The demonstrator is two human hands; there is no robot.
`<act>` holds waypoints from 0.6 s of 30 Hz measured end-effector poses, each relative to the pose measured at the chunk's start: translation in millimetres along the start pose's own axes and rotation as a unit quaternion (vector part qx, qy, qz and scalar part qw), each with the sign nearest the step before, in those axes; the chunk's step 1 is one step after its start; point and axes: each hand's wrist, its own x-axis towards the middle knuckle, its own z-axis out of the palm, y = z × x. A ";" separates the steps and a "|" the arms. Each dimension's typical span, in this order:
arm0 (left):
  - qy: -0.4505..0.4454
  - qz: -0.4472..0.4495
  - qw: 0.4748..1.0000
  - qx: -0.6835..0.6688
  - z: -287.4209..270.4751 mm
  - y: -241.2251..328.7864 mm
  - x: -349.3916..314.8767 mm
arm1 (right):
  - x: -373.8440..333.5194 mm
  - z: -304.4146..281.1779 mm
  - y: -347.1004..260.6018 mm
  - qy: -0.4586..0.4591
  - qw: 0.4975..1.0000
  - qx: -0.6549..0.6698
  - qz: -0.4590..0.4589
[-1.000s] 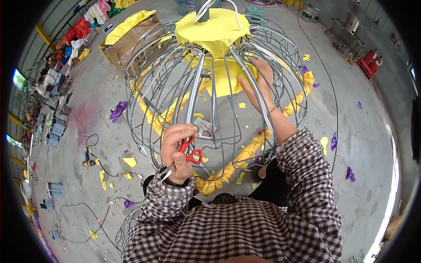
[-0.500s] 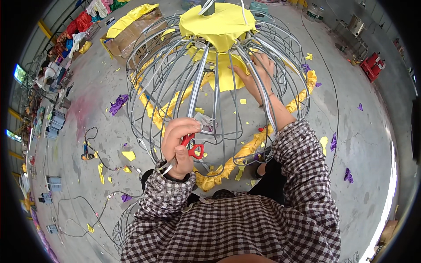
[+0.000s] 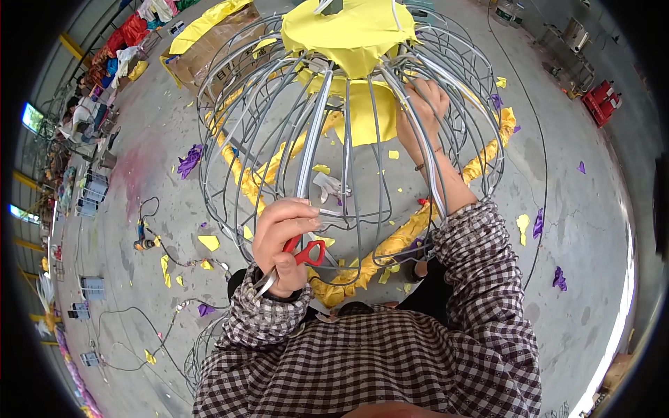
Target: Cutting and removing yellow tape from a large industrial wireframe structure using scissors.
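Observation:
A lantern-shaped frame of grey wire (image 3: 348, 167) stands before me, with yellow fabric (image 3: 348, 35) over its top. A hanging piece of yellow fabric (image 3: 371, 115) lies inside, under the gathered wires. My left hand (image 3: 281, 240) is closed around scissors (image 3: 311, 253) with red handles, their blades lying back along the wrist. Higher up on the right, my right hand (image 3: 422, 115) reaches among the wires beside the hanging fabric. Its fingers are curled closed, and what they pinch is hidden. Crumpled yellow-orange fabric (image 3: 404, 233) wraps the frame's lower ring.
Behind the frame at left is a cardboard box (image 3: 216, 59) with yellow fabric on it. Yellow and purple scraps (image 3: 189, 160) litter the grey floor. A power drill (image 3: 143, 237) and cables lie at left. Red fire extinguishers (image 3: 601, 104) stand far right.
My right hand has drawn its spread fingers away from the front of the hanging fabric and curled them closed among the wires. The left hand still holds the scissors. The view has shifted slightly.

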 end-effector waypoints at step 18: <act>0.032 -0.002 0.999 0.021 6.6 0.3 -3.3 | 5.7 -4.0 -2.2 -0.065 0.994 -0.054 0.068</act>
